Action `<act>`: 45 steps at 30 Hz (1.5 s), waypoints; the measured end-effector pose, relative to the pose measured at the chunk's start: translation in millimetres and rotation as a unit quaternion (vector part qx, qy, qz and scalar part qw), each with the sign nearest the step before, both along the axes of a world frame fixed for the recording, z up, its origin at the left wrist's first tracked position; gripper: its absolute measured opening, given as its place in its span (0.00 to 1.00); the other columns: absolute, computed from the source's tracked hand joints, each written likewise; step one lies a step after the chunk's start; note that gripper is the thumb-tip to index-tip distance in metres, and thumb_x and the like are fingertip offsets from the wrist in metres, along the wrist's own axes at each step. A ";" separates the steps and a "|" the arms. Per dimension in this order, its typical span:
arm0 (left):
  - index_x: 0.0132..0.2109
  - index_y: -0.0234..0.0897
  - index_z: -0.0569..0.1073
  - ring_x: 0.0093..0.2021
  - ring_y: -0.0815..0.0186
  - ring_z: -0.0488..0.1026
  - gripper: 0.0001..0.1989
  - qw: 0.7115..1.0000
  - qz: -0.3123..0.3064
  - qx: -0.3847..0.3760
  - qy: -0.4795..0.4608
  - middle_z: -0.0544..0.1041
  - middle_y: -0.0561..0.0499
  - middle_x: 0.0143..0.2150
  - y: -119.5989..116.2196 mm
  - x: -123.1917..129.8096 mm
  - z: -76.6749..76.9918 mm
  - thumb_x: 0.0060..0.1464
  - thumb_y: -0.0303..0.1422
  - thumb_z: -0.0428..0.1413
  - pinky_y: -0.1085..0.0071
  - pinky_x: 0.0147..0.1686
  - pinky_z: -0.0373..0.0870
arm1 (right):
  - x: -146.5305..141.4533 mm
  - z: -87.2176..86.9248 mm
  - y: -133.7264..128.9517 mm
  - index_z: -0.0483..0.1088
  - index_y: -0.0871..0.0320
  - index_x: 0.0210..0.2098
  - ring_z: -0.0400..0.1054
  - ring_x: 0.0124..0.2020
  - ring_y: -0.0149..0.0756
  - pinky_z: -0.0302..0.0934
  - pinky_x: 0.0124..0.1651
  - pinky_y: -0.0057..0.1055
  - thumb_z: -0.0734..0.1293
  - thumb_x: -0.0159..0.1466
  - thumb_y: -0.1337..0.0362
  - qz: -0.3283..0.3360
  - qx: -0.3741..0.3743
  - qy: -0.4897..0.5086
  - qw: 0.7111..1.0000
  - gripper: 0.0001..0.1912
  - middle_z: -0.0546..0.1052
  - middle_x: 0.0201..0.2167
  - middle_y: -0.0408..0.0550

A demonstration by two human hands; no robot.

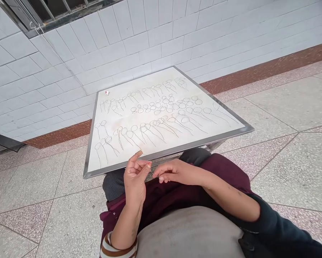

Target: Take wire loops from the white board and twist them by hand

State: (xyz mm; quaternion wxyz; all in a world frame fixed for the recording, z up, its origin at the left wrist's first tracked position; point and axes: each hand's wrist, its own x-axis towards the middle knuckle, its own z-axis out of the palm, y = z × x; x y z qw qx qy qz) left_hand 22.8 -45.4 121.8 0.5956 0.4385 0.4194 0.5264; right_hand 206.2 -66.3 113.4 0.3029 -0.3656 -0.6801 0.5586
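My left hand [136, 175] is raised in front of the table's near edge, its thumb and finger pinched together. A thin dark wire [151, 173] shows faintly in the small gap between my two hands. My right hand [173, 171] comes in from the right, and its closed fingertips pinch the wire's other side. Most of the wire is hidden by the fingers. A tan wrap or patch [140, 153] sits on one left fingertip. Just beyond, rows of thin wire loops with long tails [134, 128] lie on the white table [118, 157].
Smaller closed wire rings [152, 105] form a middle row, with more tailed loops [131, 94] behind. A small red-and-white object [107, 93] sits at the far left corner. The metal table rim [166, 152] is close to my knees. A tiled wall [139, 43] stands behind.
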 end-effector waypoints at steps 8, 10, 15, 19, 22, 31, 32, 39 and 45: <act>0.52 0.39 0.73 0.37 0.68 0.73 0.23 1.000 0.017 -0.021 0.004 0.77 0.53 0.33 2.0 -0.5 -3.9 0.48 0.31 0.65 0.73 0.35 0.67 | -29.2 -9.2 -7.9 0.69 0.60 0.43 0.70 0.36 0.37 0.63 0.39 0.33 0.56 0.68 0.73 -0.172 0.309 -0.269 0.896 0.11 0.76 0.34 0.50; 0.53 0.39 0.73 0.36 0.68 0.72 0.23 0.999 0.026 -0.019 0.001 0.76 0.53 0.32 1.9 0.1 -4.6 0.48 0.31 0.65 0.74 0.35 0.68 | -37.9 -13.5 -8.1 0.70 0.60 0.38 0.68 0.31 0.36 0.61 0.37 0.33 0.57 0.69 0.70 -0.191 0.346 -0.317 0.862 0.10 0.75 0.29 0.48; 0.55 0.39 0.71 0.33 0.71 0.69 0.24 0.999 0.037 -0.015 -0.003 0.75 0.55 0.32 0.8 0.5 -5.5 0.49 0.30 0.64 0.74 0.35 0.68 | -45.5 -18.6 -6.0 0.69 0.59 0.37 0.67 0.31 0.35 0.57 0.36 0.32 0.59 0.71 0.65 -0.204 0.391 -0.317 0.840 0.09 0.74 0.29 0.46; 0.54 0.39 0.71 0.33 0.71 0.69 0.24 0.998 0.055 -0.004 -0.030 0.73 0.55 0.32 0.4 1.3 -4.9 0.49 0.29 0.64 0.73 0.37 0.68 | -44.6 -21.9 -5.3 0.70 0.59 0.37 0.63 0.27 0.34 0.53 0.33 0.32 0.57 0.71 0.67 -0.209 0.406 -0.327 0.828 0.11 0.72 0.25 0.44; 0.54 0.40 0.70 0.33 0.71 0.69 0.24 0.995 0.087 -0.002 -0.053 0.72 0.56 0.31 0.8 1.7 -4.4 0.49 0.29 0.64 0.72 0.38 0.68 | -43.8 -25.1 -5.5 0.70 0.59 0.38 0.62 0.26 0.34 0.52 0.32 0.32 0.57 0.71 0.68 -0.208 0.418 -0.326 0.822 0.11 0.72 0.24 0.44; 0.49 0.40 0.71 0.31 0.72 0.67 0.22 0.983 0.151 0.022 -0.099 0.69 0.57 0.29 9.0 1.8 -7.6 0.46 0.27 0.65 0.72 0.37 0.64 | -57.1 -38.5 -2.4 0.69 0.59 0.39 0.63 0.24 0.32 0.52 0.31 0.29 0.58 0.67 0.73 -0.218 0.384 -0.321 0.838 0.09 0.71 0.22 0.42; 0.49 0.39 0.71 0.30 0.73 0.67 0.21 0.982 0.155 0.024 -0.101 0.69 0.57 0.29 11.1 0.8 -7.9 0.46 0.26 0.65 0.73 0.37 0.64 | -58.8 -39.9 -3.1 0.69 0.59 0.38 0.63 0.24 0.32 0.52 0.31 0.29 0.58 0.67 0.73 -0.213 0.370 -0.318 0.846 0.09 0.72 0.22 0.43; 0.51 0.40 0.70 0.32 0.74 0.67 0.22 0.965 0.241 0.091 -0.041 0.70 0.57 0.31 23.6 -19.7 1.9 0.48 0.25 0.63 0.74 0.39 0.64 | -33.8 -39.7 -17.5 0.67 0.56 0.42 0.70 0.27 0.32 0.61 0.33 0.29 0.55 0.70 0.70 -0.155 0.187 -0.230 0.942 0.10 0.77 0.25 0.40; 0.58 0.41 0.66 0.32 0.73 0.68 0.28 0.969 0.223 0.094 0.042 0.71 0.56 0.33 15.7 -10.7 4.9 0.51 0.27 0.62 0.73 0.40 0.67 | -31.5 -4.5 -4.1 0.69 0.57 0.44 0.70 0.39 0.40 0.63 0.42 0.34 0.57 0.71 0.63 -0.296 0.319 -0.236 0.869 0.10 0.77 0.37 0.51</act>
